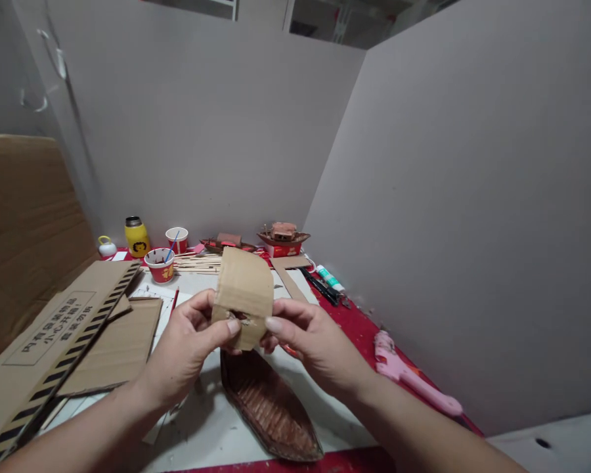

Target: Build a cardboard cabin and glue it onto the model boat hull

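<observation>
Between both hands is a curved piece of tan cardboard (246, 282) with a small torn hole near its lower edge. My left hand (194, 338) pinches its left side, the thumb beside the hole. The right edge is gripped by my right hand (308, 332), thumb in front and fingers behind. Below the hands, a brown boat hull (273, 410) with a ribbed inside lies on the white work surface (201, 420); the cardboard is above its far end.
Flat cardboard (113, 355) lies at left. At the back stand a yellow bottle (137, 238), a paint cup (159, 266), wooden sticks (197, 264) and two model boats, one on a red box (283, 250). A pink glue gun (414, 378) lies right.
</observation>
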Tool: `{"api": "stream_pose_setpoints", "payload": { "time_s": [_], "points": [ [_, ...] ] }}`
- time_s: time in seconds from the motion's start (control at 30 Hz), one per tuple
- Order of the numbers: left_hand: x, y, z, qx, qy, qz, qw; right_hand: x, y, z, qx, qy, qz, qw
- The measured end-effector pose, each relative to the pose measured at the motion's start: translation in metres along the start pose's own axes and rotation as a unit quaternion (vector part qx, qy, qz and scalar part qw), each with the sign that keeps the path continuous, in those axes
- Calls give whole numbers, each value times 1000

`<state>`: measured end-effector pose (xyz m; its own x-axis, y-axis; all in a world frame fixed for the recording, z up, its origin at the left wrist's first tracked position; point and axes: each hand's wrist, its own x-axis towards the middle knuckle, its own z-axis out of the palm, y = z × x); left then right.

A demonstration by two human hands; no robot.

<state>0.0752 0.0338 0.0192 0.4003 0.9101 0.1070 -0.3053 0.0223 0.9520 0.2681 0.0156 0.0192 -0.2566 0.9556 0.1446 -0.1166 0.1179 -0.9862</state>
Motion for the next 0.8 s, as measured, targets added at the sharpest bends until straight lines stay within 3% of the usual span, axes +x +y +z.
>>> {"api": "stream_pose_setpoints", "payload": {
  "time_s": [0.2,0.6,0.8],
  "points": [
    [-1,-9,5,-12,-51,-35,998,-7,13,0,9,5,-2,1000],
    [2,-20,7,-10,-29,-31,999,-9,20,-4,-22,-18,-61,998],
    [3,-25,8,5,5,-39,999,-12,24,0,-90,10,-89,992]
  ]
}}
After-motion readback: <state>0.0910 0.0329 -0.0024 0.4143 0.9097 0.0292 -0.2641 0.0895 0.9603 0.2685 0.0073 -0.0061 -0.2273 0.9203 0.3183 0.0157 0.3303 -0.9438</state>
